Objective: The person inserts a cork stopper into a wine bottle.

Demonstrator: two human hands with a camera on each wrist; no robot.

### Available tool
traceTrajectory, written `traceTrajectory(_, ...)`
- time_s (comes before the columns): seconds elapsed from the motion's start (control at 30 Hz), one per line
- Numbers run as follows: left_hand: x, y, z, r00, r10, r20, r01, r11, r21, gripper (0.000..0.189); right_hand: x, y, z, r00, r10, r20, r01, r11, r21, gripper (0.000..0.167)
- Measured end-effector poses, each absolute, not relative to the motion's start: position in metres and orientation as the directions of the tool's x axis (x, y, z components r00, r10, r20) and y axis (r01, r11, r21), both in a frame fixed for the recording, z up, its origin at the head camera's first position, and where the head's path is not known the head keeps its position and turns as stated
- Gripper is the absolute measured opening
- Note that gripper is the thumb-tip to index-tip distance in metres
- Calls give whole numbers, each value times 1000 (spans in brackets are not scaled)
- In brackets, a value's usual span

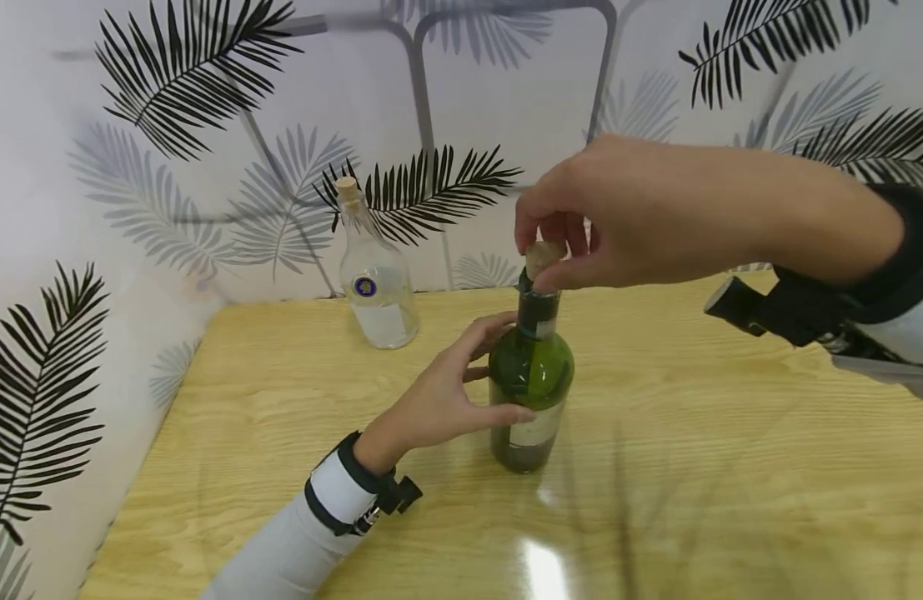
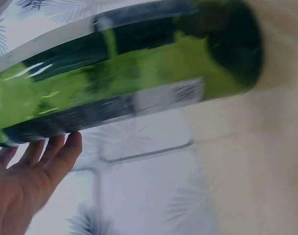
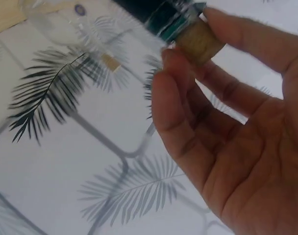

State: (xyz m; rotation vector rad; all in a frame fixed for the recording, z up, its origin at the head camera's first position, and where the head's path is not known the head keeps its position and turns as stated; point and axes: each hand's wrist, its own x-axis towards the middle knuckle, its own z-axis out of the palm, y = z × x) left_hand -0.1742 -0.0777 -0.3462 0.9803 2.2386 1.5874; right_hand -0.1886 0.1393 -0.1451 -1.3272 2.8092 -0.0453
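A green glass wine bottle (image 1: 545, 365) with a pale label stands upright on the wooden table (image 1: 296, 500). My left hand (image 1: 442, 396) holds its body from the left, thumb across the front and fingers on the far side. In the left wrist view the fingertips (image 2: 73, 142) meet the bottle's side. Above the neck, my right hand (image 1: 641, 212) pinches a cork (image 1: 545, 255) between thumb and fingers. The right wrist view shows this cork (image 3: 200, 43) at the bottle's mouth, its outer end standing out past the rim.
Behind and to the left stands a clear glass bottle (image 1: 378, 287) with a blue round emblem and a cork stopper (image 1: 347, 187) in its neck. A white, leaf-patterned wall covering (image 1: 491, 108) rises along the table's far and left edges.
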Motion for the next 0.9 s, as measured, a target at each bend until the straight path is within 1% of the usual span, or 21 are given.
traceTrajectory(0.13, -180, -81, -363, -740, 663, 113, 284, 157, 946, 80, -189, 140, -146, -583, -812, -26, -806, 583, -107, 16)
traceTrajectory(0.2, -181, -81, -365, -734, 671, 110, 279, 150, 949, 75, -193, 142, -149, -556, -831, -5, -824, 552, -131, 15)
traceTrajectory(0.27, -183, -80, -364, -730, 673, 122, 289, 142, 947, 73, -197, 145, -152, -542, -840, 29, -833, 532, -153, 15)
traceTrajectory(0.37, -184, -79, -359, -725, 677, 129, 289, 129, 949, 74, -199, 146, -154, -538, -839, 82, -838, 523, -157, 14)
traceTrajectory(0.47, -185, -79, -356, -731, 673, 115, 258, 117, 959, 73, -195, 142, -154, -572, -812, 117, -818, 554, -156, 15)
traceTrajectory(0.53, -185, -79, -356, -735, 669, 106, 236, 107, 966, 73, -190, 137, -153, -619, -776, 118, -784, 602, -155, 17)
traceTrajectory(0.63, -186, -79, -357, -741, 664, 103, 222, 98, 970, 73, -183, 131, -150, -693, -714, 98, -719, 677, -157, 19)
traceTrajectory(0.7, -186, -79, -358, -740, 665, 98, 219, 101, 971, 72, -179, 129, -148, -711, -700, 70, -700, 693, -171, 19)
traceTrajectory(0.77, -186, -78, -360, -734, 673, 85, 210, 107, 972, 72, -177, 130, -146, -686, -726, 46, -722, 671, -169, 17)
traceTrajectory(0.9, -186, -79, -364, -718, 692, 69, 207, 118, 971, 74, -179, 136, -143, -590, -807, 20, -798, 578, -171, 13)
